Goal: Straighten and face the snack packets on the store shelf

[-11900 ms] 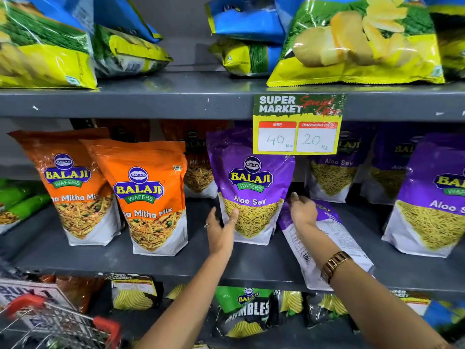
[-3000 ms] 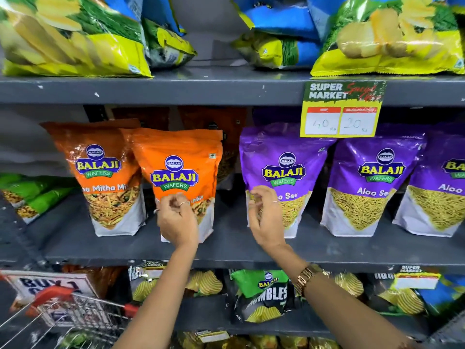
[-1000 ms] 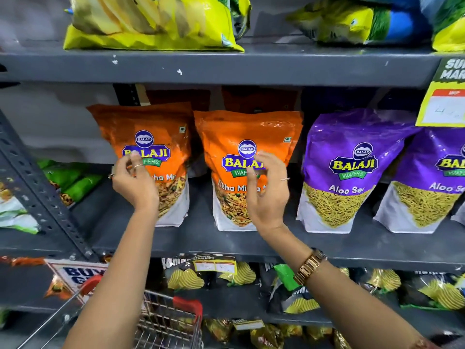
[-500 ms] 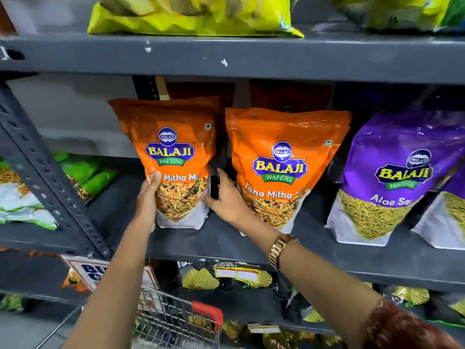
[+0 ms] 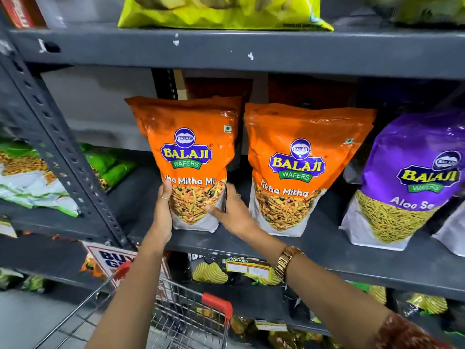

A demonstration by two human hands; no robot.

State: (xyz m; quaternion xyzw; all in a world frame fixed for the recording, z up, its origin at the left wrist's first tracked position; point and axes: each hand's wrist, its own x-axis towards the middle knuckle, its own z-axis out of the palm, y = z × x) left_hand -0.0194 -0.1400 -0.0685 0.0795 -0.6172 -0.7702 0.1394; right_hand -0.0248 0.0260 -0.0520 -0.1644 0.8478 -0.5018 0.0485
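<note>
We hold the left orange packet by its lower sides.

Our left hand lies flat along one edge and our right hand cups the other (thumb on the front); it stands upright on the grey shelf, beside a second orange packet and a purple one, a cart below.

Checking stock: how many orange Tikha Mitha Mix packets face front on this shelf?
2: the left packet held between both hands, the right packet beside it. Dark shapes behind may hide more.

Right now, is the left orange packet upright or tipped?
Upright: the left orange packet stands on its base, label forward, left hand and right hand gripping its sides.
</note>
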